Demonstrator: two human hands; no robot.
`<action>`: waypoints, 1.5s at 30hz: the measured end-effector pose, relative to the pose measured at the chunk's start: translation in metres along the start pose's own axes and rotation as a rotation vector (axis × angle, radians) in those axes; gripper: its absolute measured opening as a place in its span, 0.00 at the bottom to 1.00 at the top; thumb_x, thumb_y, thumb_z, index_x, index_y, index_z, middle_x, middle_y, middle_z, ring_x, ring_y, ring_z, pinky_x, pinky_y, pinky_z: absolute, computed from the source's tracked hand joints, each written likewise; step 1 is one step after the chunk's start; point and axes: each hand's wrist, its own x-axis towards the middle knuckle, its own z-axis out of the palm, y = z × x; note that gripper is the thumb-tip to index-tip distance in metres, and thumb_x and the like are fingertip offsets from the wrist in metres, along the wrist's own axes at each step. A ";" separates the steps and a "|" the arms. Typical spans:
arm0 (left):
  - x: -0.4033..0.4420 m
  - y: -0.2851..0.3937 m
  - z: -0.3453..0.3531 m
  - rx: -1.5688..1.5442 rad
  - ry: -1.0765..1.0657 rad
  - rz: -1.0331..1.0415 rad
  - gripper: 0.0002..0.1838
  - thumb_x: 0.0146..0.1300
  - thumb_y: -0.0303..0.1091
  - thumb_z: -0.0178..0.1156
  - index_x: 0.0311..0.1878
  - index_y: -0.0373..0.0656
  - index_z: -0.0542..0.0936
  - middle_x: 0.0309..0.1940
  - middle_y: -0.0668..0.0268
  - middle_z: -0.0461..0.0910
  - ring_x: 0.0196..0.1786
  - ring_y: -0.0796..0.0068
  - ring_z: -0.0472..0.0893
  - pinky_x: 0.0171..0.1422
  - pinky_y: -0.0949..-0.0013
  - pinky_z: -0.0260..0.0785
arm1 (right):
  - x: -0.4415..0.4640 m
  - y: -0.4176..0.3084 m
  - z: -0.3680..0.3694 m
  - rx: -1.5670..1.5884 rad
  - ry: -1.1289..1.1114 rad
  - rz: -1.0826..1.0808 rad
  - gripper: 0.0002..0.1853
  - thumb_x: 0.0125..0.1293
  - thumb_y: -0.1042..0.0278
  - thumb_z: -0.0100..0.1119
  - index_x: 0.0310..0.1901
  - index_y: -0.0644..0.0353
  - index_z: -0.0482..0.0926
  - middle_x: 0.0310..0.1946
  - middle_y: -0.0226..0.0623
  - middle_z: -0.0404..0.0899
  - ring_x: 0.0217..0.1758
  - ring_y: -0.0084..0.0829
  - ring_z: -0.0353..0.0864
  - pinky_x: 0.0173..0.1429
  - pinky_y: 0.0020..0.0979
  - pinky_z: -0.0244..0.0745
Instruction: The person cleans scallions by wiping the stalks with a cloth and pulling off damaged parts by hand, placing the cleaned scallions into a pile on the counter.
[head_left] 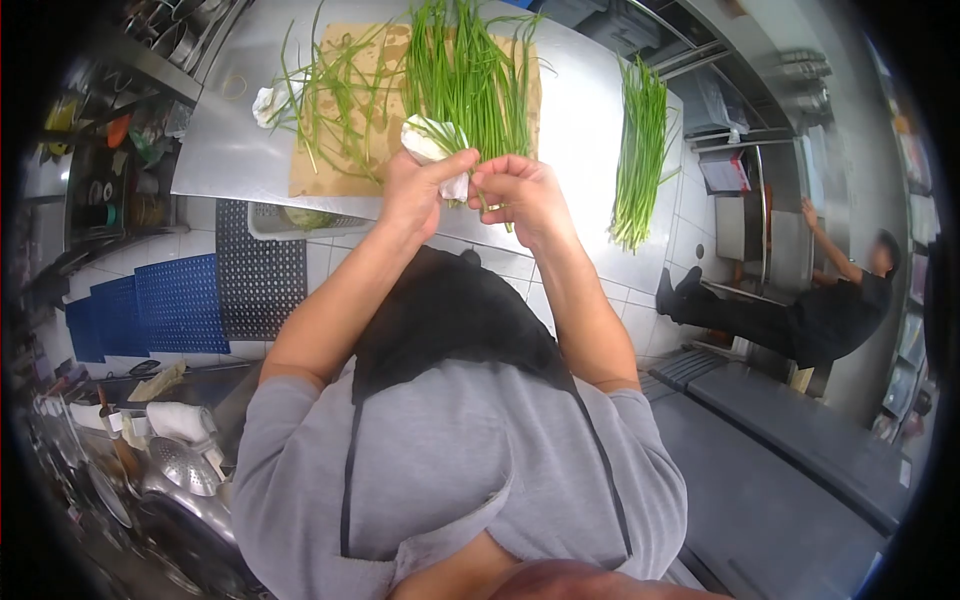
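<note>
My left hand (413, 192) is closed around a crumpled white paper towel or cloth (425, 145), with a few green stalks running by it. Close beside it, my right hand (522, 195) pinches the lower ends of some garlic chives (484, 208) between thumb and fingers. Just beyond both hands, a thick pile of garlic chives (465, 75) lies on a damp brown sheet (340, 165). Looser, scattered chive blades (345, 85) are spread to the left on that same sheet. What my left palm covers is hidden.
The sheet rests on a steel table (225, 150). A neat chive bundle (640, 150) lies at its right end, and another crumpled white piece (272, 105) at the left. A grey basket (330, 222) sits below the front edge. Another person (830, 310) stands at right.
</note>
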 end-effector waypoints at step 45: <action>0.001 0.005 -0.003 0.012 0.008 0.108 0.16 0.57 0.20 0.66 0.49 0.35 0.77 0.41 0.63 0.82 0.42 0.74 0.82 0.49 0.68 0.74 | 0.002 0.018 0.009 -0.006 0.202 -0.217 0.06 0.64 0.73 0.64 0.38 0.65 0.79 0.27 0.31 0.81 0.25 0.19 0.76 0.26 0.22 0.70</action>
